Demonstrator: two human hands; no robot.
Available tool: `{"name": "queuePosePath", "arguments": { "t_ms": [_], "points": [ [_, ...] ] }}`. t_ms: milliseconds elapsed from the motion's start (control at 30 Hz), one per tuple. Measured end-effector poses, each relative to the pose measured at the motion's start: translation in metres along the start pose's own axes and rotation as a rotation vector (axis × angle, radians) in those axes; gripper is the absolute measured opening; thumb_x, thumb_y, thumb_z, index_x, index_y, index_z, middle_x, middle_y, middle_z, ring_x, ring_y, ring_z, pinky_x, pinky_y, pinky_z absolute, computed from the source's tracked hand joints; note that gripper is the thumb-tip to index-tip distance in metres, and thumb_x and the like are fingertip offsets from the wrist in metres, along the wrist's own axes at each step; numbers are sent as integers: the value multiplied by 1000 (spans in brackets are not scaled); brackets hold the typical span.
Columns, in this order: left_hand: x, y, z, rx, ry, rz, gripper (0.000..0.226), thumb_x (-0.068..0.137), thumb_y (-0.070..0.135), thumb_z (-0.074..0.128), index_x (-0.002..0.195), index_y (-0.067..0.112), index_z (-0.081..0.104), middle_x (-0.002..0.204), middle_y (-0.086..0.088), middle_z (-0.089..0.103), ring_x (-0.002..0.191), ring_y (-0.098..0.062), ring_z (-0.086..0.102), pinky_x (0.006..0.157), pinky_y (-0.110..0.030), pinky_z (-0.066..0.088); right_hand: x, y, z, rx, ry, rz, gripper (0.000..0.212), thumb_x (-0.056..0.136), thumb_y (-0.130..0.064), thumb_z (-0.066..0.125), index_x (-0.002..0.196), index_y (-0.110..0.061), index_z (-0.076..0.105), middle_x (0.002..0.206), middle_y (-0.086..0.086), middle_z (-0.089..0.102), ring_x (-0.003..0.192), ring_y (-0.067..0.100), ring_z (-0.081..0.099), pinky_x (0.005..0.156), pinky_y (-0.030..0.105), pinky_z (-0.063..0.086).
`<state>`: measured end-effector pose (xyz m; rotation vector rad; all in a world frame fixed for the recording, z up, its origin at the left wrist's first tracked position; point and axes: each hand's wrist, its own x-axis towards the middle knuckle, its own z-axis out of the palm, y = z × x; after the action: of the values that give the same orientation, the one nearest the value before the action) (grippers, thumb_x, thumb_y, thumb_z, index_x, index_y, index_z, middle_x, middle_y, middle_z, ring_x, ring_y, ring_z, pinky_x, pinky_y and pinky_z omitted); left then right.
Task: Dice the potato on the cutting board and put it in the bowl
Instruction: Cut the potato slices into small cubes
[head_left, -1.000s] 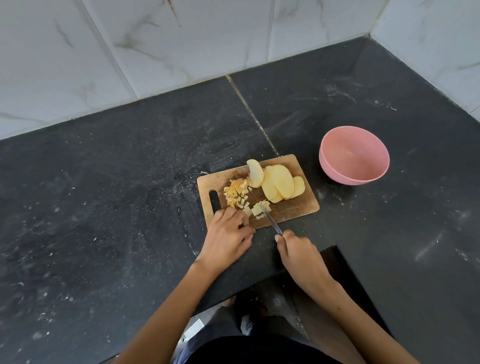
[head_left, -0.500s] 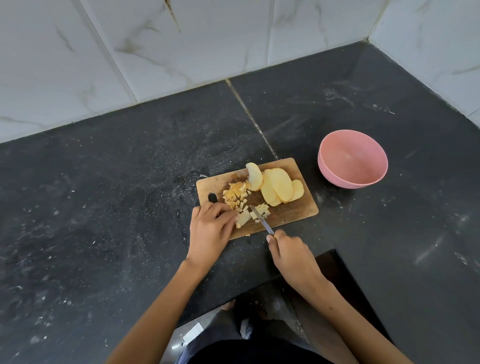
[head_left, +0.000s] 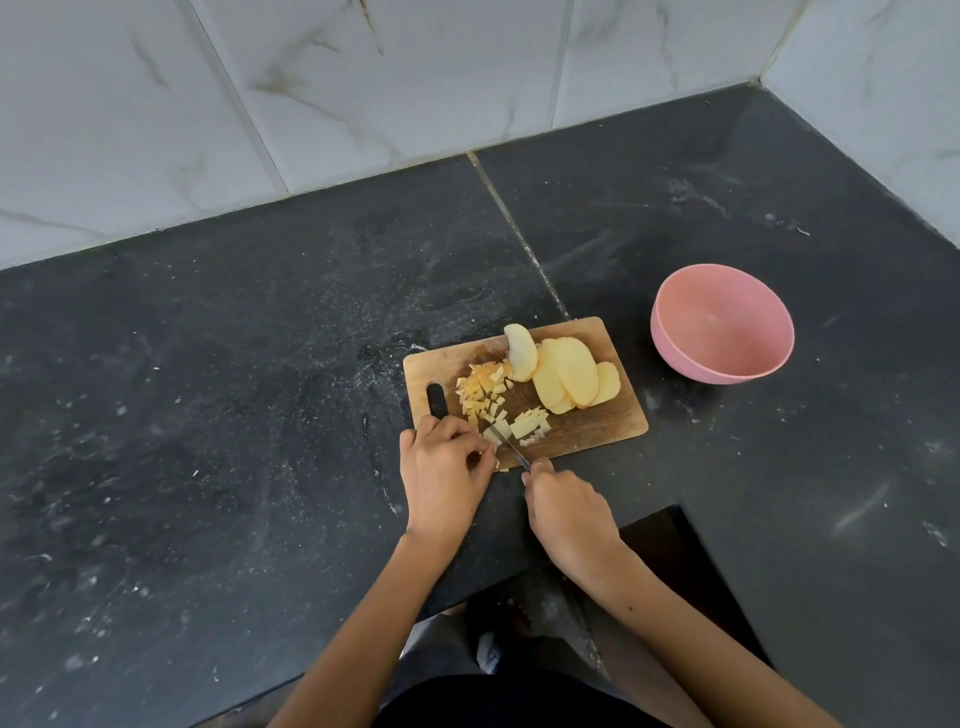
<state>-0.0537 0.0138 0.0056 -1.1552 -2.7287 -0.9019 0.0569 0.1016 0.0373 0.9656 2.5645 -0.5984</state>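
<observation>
A small wooden cutting board (head_left: 613, 421) lies on the dark counter. Several pale potato slices (head_left: 569, 371) overlap on its far right half. A heap of diced potato (head_left: 483, 389) sits at its left, with freshly cut strips (head_left: 530, 426) nearer me. My right hand (head_left: 566, 514) grips the handle of a knife (head_left: 511, 449), whose blade angles up-left into the strips. My left hand (head_left: 447, 467) rests at the board's near left corner, fingertips curled on a potato piece beside the blade. The pink bowl (head_left: 722, 325) stands empty to the right of the board.
The dark stone counter (head_left: 234, 415) stretches wide to the left and right, with white marble-tiled walls (head_left: 363, 88) behind and at the right corner. The counter's front edge has a notch below my right arm.
The knife blade has shifted left through the cut strips toward my left fingers. My left hand has stayed at the board's near left corner. The camera view has tilted slightly.
</observation>
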Motion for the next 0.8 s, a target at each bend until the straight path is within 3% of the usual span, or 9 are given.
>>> {"name": "queuePosePath", "arguments": {
  "t_ms": [367,533,667,800],
  "points": [
    [-4,0,4,-39,18,-12,9,72,18,81,70,20,73,80,9,65,76,-17,53,67,-26,23,-25,24,4,-20,-2,-23,30,106,-31,24,112,-10,44,97,10,66,89,28,66,61,30,37],
    [-11,-10,-5,-112,70,47,9,79,24,77,89,22,77,92,10,68,87,-12,52,72,-25,29,-23,29,1,100,85,-75,33,104,-36,27,112,-13,50,81,2,61,64,16,55,48,23,32],
    [-19,-12,-4,-171,38,77,14,72,32,80,82,24,77,89,11,67,86,-10,50,72,-29,33,-21,30,1,136,97,-63,32,104,-36,28,110,-14,51,79,0,59,62,14,55,47,21,31],
    [-17,-12,0,-158,3,34,11,68,22,84,76,25,77,85,11,65,83,-9,47,71,-28,30,-20,27,4,124,70,-65,32,104,-36,29,110,-15,52,78,-2,57,63,12,55,49,22,33]
  ]
}}
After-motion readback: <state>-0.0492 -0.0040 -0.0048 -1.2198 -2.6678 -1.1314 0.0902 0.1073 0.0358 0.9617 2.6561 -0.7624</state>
